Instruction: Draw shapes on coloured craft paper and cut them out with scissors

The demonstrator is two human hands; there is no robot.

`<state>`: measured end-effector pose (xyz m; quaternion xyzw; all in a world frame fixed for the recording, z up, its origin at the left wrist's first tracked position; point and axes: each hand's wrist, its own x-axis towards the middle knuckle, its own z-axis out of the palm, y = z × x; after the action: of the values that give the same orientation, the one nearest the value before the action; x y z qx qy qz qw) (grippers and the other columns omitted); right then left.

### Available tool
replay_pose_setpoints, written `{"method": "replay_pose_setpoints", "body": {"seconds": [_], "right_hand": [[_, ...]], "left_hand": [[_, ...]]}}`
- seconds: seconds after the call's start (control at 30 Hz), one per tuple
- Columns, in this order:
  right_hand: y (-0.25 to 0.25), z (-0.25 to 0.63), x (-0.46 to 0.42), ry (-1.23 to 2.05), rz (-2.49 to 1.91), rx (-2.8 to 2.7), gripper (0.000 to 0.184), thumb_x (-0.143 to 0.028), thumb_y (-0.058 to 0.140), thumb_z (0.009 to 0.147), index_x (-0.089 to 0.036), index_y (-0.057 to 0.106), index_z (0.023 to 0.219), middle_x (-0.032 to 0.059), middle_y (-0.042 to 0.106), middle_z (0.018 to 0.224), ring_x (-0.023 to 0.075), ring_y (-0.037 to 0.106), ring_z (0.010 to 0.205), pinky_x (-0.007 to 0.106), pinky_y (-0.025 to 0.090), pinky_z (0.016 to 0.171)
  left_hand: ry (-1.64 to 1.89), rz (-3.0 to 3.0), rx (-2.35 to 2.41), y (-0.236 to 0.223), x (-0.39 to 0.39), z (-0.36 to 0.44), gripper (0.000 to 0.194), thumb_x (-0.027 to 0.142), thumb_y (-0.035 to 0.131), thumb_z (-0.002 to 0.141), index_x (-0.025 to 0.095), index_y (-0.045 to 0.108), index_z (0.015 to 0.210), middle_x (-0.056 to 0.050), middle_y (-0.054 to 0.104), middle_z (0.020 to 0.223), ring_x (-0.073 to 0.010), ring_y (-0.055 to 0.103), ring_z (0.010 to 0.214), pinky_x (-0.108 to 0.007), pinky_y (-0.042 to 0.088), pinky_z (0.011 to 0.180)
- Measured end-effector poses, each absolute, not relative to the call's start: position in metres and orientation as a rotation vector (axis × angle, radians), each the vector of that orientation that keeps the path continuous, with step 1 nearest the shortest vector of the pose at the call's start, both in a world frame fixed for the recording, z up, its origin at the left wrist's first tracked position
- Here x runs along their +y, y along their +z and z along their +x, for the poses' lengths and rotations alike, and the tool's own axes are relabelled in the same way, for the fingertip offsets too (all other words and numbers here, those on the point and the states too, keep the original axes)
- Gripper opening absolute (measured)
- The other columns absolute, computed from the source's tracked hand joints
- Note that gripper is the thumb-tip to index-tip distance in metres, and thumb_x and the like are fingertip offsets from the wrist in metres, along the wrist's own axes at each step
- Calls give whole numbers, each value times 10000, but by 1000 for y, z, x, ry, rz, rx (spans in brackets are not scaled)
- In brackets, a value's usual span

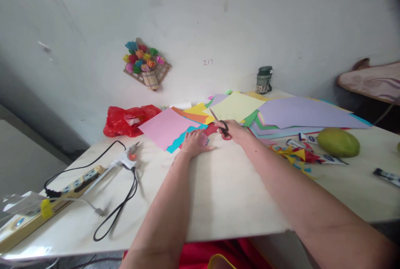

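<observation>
In the head view, my right hand (235,130) is wrapped round the handles of a pair of scissors (223,128), whose blades point up and to the left over the coloured paper. My left hand (193,142) rests on the table's near side of the sheets, fingers stretched out. Under or beside its fingers is a small pinkish-purple piece (204,139); how it is touched is unclear. Close to both hands lie a red paper (211,128), a blue paper with a wavy edge (183,138), a pink sheet (165,128) and a pale yellow sheet (236,106).
Left are a red plastic bag (131,120), a glue gun (128,158) with its black cord and a power strip (78,182). At right lie a purple sheet (303,111), paper scraps (290,154), tubes (333,159) and a green mango-like fruit (339,142). A tumbler (264,80) stands behind.
</observation>
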<state>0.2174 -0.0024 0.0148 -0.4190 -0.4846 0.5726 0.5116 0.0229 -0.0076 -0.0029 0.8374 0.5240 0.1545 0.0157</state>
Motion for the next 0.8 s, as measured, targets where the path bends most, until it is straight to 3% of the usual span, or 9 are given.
{"method": "replay_pose_setpoints", "body": {"seconds": [0.27,0.47,0.8], "right_hand": [[12,218,-1,1361,-1018,-1146,351,-403,723,648,-107,558,738,-3,531,480,66,447,341,162,208,267],[14,221,0,1343,-1048,-1130,331,-395,703,681,-102,568,756,2,542,492,68,458,344,159,218,265],[20,230,0,1258,-1127,-1045,266,-351,659,745,-102,567,732,-9,530,452,68,461,331,157,236,262]], "left_hand": [[631,2609,1583,-5,-7,27,815,573,655,643,234,377,1330,-91,514,1190,-256,443,1104,-360,354,939],[668,2602,1626,-8,-4,28,870,624,656,602,245,376,1333,-97,462,1261,-283,376,1172,-388,325,972],[715,2628,1558,-5,-4,31,856,605,695,564,215,433,1280,-88,545,1175,-271,461,1097,-364,359,946]]}}
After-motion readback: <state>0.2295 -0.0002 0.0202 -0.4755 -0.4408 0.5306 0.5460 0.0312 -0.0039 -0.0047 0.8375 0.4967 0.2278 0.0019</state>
